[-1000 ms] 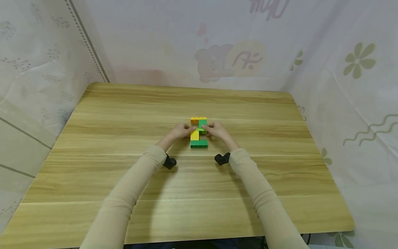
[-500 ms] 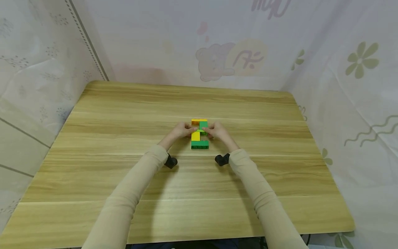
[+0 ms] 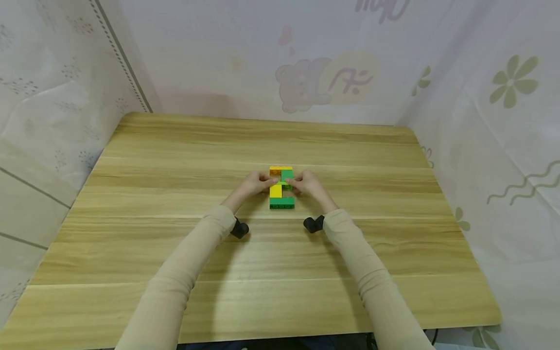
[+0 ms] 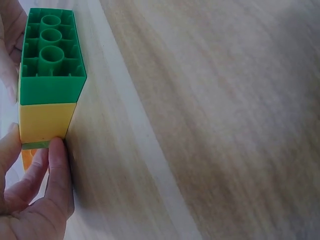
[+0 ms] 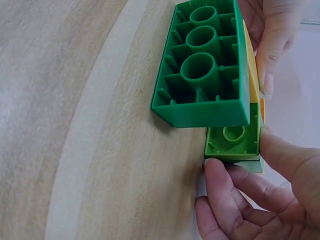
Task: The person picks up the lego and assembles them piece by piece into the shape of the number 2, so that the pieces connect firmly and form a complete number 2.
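Observation:
A small structure of toy building bricks is joined in an S-like shape. A dark green brick point(image 3: 282, 202) forms its near end, its hollow underside facing the wrist cameras. Behind that come a yellow brick point(image 4: 47, 122), a lime green brick point(image 5: 232, 142), a green brick point(image 3: 287, 174) and an orange-yellow brick point(image 3: 275, 170) at the far end. My left hand point(image 3: 255, 183) pinches the structure from the left, thumb and fingertips at the yellow and lime green bricks. From the right my right hand point(image 3: 306, 183) pinches it around the lime green brick, thumb on top.
The structure lies along the wooden table point(image 3: 280, 272), around its middle. Patterned cloth walls point(image 3: 210, 58) enclose the table at the back and sides. Black wrist mounts point(image 3: 239, 229) sit below both beige sleeves.
Both hands keep their grip on the bricks. The structure has barely shifted, and the whole head view has tilted slightly.

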The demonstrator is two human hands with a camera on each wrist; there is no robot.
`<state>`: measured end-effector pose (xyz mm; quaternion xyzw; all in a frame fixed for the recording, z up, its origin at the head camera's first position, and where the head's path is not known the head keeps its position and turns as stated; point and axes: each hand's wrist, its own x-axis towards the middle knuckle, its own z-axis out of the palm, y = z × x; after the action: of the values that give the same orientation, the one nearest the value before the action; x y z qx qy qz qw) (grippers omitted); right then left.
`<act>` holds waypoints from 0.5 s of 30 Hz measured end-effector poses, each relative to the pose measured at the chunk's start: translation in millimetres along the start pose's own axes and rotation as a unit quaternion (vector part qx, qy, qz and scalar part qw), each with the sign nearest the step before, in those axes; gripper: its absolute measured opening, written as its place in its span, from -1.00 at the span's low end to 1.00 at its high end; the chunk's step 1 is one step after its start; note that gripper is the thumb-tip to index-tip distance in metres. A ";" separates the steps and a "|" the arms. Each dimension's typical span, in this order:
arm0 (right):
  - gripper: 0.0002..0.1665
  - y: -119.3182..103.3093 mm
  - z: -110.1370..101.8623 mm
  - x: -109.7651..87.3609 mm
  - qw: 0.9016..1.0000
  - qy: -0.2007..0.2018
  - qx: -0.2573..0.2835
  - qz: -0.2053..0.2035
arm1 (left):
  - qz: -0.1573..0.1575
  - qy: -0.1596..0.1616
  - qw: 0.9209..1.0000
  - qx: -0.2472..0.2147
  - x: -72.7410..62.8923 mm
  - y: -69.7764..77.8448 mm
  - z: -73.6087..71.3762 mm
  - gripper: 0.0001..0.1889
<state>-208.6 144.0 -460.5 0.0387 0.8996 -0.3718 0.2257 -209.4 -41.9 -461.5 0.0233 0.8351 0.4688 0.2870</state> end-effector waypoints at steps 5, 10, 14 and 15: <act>-0.51 0.0 -0.2 -0.7 1.000 0.005 0.007 0.001 | 0.002 0.003 1.000 0.003 0.1 -0.3 0.7 -0.52; -0.50 -0.4 0.1 -0.2 1.000 0.006 0.004 0.007 | -0.001 0.005 1.000 0.007 -0.7 0.1 0.9 -0.52; -0.50 -0.2 0.0 0.4 1.000 0.003 0.002 0.014 | -0.006 0.008 1.000 0.007 -0.4 -0.1 1.2 -0.51; -0.50 -0.3 -0.1 0.4 1.000 0.003 0.000 0.015 | -0.006 0.008 1.000 0.007 -0.3 -0.2 1.2 -0.51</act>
<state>-209.0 143.8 -460.4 0.0535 0.8994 -0.3684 0.2290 -208.5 -41.2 -462.0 0.0169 0.8409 0.4610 0.2830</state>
